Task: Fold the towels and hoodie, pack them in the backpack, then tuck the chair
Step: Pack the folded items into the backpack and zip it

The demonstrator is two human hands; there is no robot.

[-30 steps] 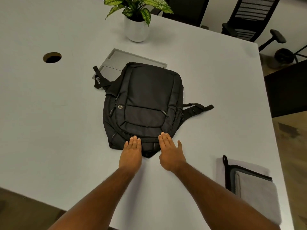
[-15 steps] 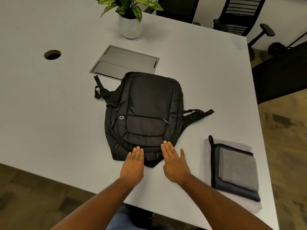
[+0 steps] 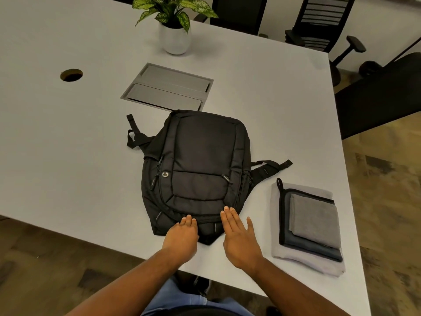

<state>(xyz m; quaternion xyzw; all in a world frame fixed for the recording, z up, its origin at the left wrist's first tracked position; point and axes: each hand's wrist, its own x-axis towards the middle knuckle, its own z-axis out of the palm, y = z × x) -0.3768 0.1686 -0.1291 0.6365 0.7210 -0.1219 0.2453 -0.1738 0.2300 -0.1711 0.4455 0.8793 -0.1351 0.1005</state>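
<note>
Head view, backpack (image 3: 200, 169) seemingly zipped, contents hidden

Matt black woven-cloth backpack (image 3: 198, 169) under both hands; soft napped grey cloth towels (image 3: 312, 224) right of the right hand; smooth matt table (image 3: 68, 137); brushed-metal hatch (image 3: 168, 86) beyond.

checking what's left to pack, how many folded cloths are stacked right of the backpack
3, stacked right of the black fabric backpack: a pale grey folded cloth at the bottom, a dark blue-grey black-trimmed towel on it, a mid-grey folded towel on top. More could be hidden between layers.
</note>
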